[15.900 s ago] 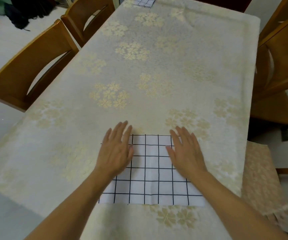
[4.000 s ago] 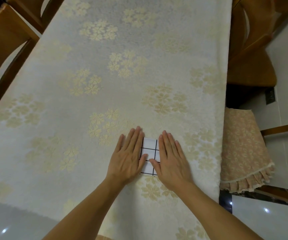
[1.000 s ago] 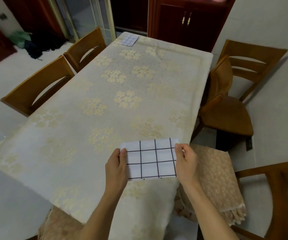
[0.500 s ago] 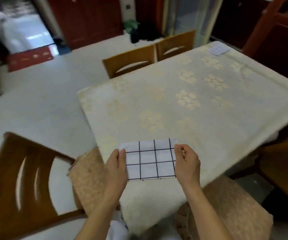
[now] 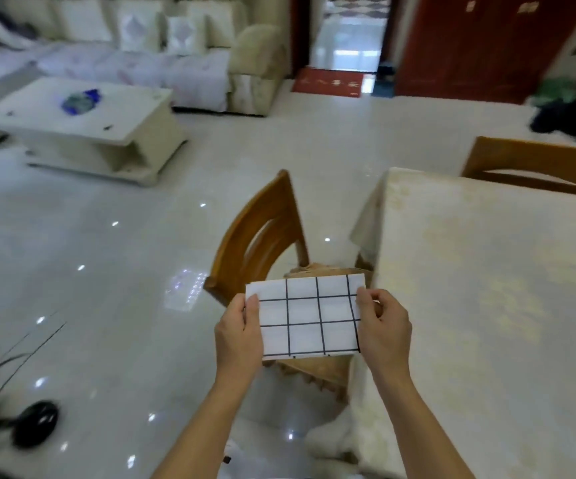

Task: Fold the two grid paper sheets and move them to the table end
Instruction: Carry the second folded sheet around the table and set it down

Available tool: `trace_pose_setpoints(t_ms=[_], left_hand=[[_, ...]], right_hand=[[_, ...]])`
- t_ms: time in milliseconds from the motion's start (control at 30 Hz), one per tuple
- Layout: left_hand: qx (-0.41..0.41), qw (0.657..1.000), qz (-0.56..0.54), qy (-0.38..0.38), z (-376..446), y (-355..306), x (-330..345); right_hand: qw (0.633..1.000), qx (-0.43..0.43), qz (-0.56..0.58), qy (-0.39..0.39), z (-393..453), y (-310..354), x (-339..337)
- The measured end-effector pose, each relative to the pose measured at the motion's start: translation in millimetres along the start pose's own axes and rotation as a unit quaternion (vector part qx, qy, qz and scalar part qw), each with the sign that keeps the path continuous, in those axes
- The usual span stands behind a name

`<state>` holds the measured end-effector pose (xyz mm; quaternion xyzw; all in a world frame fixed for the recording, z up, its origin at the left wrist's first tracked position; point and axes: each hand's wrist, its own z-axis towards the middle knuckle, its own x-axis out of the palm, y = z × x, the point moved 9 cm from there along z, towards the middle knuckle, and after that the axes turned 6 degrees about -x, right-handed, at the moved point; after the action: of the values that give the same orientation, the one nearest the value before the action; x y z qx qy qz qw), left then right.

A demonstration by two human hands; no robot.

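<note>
The folded grid sheet (image 5: 309, 318) hangs in the air beside the table (image 5: 487, 288), above a chair (image 5: 262, 233); left hand (image 5: 239, 335) and right hand (image 5: 383, 331) fingers pinch its side edges; such a light pinch risks the folds springing open, or the sheet slipping floorward.

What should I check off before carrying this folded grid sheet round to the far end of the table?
1. Sheet folded: folded grid paper sheet is compact and flat. Ok.
2. Grip: left hand and right hand each pinch a side edge. Ok.
3. Sheet clear of surfaces: held in the air above the wooden chair, beside the table. Ok.
4. Walking path: glossy floor ahead looks open. Ok.
5. Drop spot at the table end: out of view. Cannot tell.
</note>
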<state>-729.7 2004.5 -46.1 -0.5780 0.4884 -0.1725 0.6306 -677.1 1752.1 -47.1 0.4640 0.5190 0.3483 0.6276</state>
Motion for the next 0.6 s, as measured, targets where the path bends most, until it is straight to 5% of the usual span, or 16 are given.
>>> trace_pose_setpoints(t_ms=[300, 600], left_hand=[[-0.059, 0.982, -0.009, -0.178, 3.7, 85.1, -176.3], [-0.085, 0.973, -0.047, -0.209, 15.7, 144.9, -298.8]], right_hand=[[0.979, -0.066, 0.003, 0.195, -64.0, 67.7, 174.2], [0.964, -0.104, -0.030, 0.244, -136.0, 108.8, 295.4]])
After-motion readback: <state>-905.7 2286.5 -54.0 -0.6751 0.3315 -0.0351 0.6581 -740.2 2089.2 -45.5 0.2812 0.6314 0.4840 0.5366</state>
